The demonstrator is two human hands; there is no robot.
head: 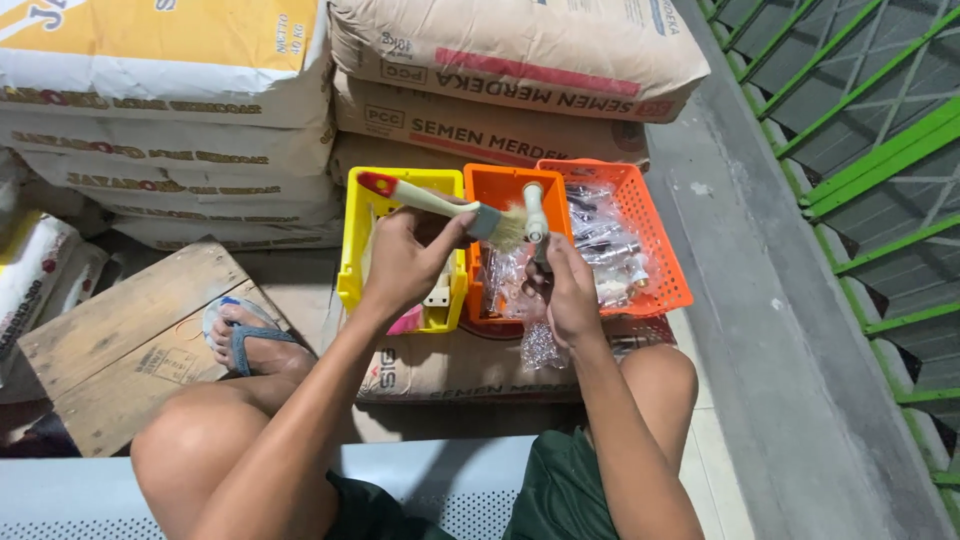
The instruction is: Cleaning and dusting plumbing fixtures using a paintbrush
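From above, the left hand (405, 262) is closed around a brush (440, 205), its cream handle with a red tip slanting up to the left and its bristles pointing right, over the yellow bin (352, 250). The right hand (568, 290) grips a second brush (534, 212) upright by its pale handle, just beside the first brush's bristles, over the orange bin (497, 180). Clear packets (605, 245) fill the orange basket (655, 230) next to it. Cement sacks (480, 130) are stacked behind, and a sandalled foot (245, 340) rests on a wooden board (120, 345).
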